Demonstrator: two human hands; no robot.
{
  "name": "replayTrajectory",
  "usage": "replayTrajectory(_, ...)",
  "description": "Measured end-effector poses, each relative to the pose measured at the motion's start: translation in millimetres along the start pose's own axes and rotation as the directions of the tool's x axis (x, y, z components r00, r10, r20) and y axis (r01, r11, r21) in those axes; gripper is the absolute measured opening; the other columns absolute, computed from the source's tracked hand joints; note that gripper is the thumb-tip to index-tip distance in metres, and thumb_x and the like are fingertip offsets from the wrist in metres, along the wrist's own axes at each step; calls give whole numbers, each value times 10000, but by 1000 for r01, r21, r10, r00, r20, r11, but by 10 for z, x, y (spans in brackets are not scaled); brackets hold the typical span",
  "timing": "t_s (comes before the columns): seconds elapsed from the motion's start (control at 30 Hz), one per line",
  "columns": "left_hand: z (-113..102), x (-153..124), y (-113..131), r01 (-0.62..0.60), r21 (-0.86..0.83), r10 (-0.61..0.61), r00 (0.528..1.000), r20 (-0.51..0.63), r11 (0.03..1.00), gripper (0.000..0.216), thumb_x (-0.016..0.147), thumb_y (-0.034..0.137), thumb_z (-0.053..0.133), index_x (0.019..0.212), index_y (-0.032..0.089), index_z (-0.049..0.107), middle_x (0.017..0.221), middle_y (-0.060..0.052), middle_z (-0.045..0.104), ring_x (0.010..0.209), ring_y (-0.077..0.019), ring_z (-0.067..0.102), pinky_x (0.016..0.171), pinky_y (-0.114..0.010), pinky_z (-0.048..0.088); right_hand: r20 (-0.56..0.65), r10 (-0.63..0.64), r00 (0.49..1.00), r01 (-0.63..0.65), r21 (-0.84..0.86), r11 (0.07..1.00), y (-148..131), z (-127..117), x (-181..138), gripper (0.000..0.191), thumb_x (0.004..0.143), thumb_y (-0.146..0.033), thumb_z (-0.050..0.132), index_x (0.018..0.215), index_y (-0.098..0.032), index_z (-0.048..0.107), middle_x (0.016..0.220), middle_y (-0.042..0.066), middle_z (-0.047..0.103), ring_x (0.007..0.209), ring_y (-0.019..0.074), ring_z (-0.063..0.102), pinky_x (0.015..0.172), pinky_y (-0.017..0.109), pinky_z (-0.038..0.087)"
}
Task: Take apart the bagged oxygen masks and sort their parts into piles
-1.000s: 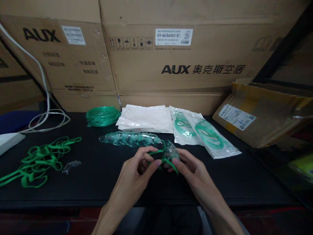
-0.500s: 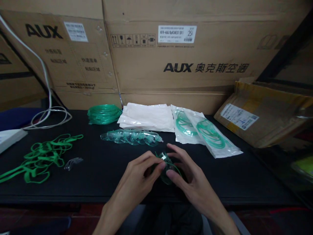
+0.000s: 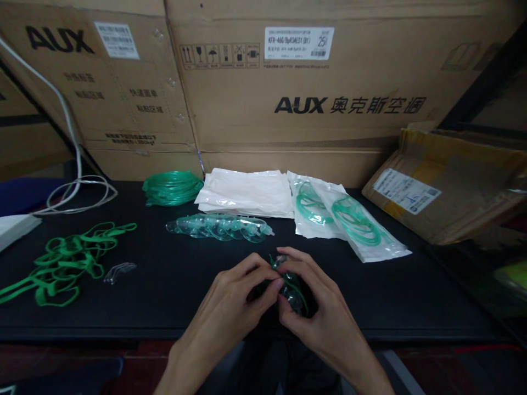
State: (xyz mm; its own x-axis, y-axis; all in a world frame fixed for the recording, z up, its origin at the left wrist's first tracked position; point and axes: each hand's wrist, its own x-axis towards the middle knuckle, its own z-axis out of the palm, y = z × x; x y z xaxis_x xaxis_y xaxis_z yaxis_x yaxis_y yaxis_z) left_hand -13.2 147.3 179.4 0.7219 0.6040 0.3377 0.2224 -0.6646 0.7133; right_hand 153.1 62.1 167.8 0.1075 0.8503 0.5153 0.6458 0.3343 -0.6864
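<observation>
Between my two hands, close to the table's front edge, is a clear green oxygen mask (image 3: 292,297). A thin green elastic strap (image 3: 300,289) runs across it. My left hand (image 3: 242,288) pinches the strap at the mask's edge with thumb and fingertips. Curled around the mask's far and right sides, my right hand (image 3: 316,291) grips it; fingers hide part of the mask. Beyond the hands lies a row of nested clear green masks (image 3: 220,226). A tangle of green elastic straps (image 3: 68,263) lies at the left, beside some small clear strips (image 3: 119,271).
Coiled green tubing (image 3: 173,187) sits at the back of the black table (image 3: 173,307). Right of it are white pouches (image 3: 247,192) and two clear-fronted packs with green tubing (image 3: 358,222). A carton (image 3: 448,186) stands at the right; large cardboard boxes (image 3: 230,120) form the back.
My right fingers have closed in over the mask, and it has turned slightly in my hands. My left hand keeps its pinch. The view has tilted down a little.
</observation>
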Motion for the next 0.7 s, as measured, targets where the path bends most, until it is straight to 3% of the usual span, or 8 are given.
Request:
replayTrajectory(0.17, -23, 1, -3, -8, 22, 8, 1000, -7, 1000, 150, 1029, 215, 566, 1027, 247, 712, 1009, 20, 649, 835, -95, 662, 750, -202, 480, -4, 71, 997, -71, 69, 995, 35, -26, -4, 344, 800, -70, 585, 1088, -258, 607, 1338, 81, 629, 1268, 227, 622, 1050, 352, 507)
replayTrajectory(0.33, -60, 4, -1, 19, 35, -16, 997, -82, 999, 145, 1013, 219, 579, 955, 237, 711, 912, 28, 623, 723, -89, 605, 630, -197, 445, -57, 160, 985, -146, 198, 969, 90, -17, -48, 316, 815, -75, 570, 1062, -270, 582, 1350, 71, 607, 1190, 212, 669, 961, 338, 557)
replayTrajectory(0.53, -24, -21, -6, 34, 85, -30, 998, -46, 996, 152, 965, 207, 652, 1078, 290, 710, 1035, 40, 659, 740, -82, 626, 669, -190, 480, 4, 82, 997, -82, 57, 995, 51, -3, -30, 371, 822, -80, 590, 1145, -264, 591, 1350, 79, 618, 1258, 216, 624, 1052, 360, 510)
replayTrajectory(0.7, 11, -20, -60, -60, 94, 63, 998, -31, 994, 134, 1008, 221, 617, 1090, 277, 707, 1067, 24, 680, 869, -104, 691, 773, -194, 521, 35, 27, 999, -27, 19, 999, 24, 4, -28, 403, 829, -80, 589, 1190, -261, 583, 1374, 89, 611, 1275, 204, 622, 1064, 333, 505)
